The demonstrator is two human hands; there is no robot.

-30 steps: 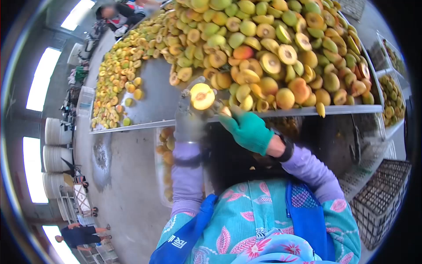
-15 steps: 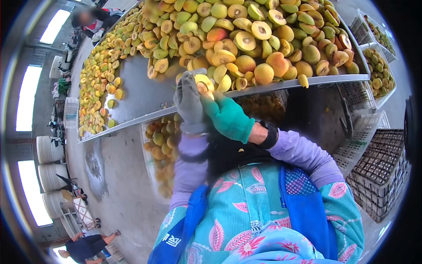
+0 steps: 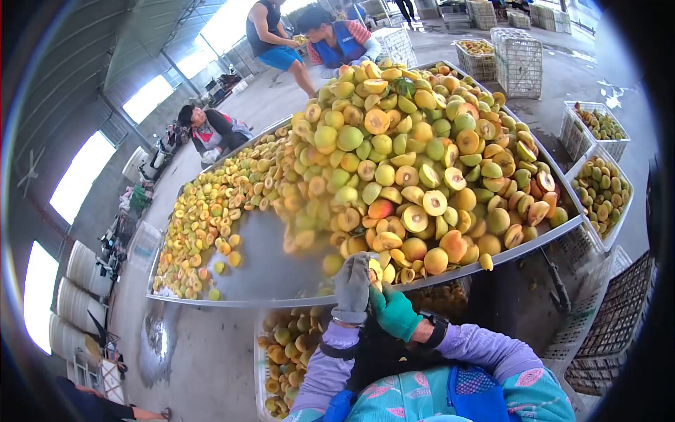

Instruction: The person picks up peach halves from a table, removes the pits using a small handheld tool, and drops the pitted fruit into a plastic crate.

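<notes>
My left hand, in a grey glove, is closed around a cut yellow peach at the table's near edge. Against the same fruit press the closed fingers of my right hand, which wears a green glove. Whether a small tool sits in the right fingers is hidden. Just beyond both hands rises a big heap of whole and halved peaches, many with their pits showing. The metal table under the heap has a raised rim.
Below the table, left of my arms, stands a crate of peaches. More filled crates and dark stacked crates are on the right. A crouching person and two others are around the table's far side. White tubs line the left.
My view has tilted up, so more of the table and the people behind it show. Both hands stay together on the peach.
</notes>
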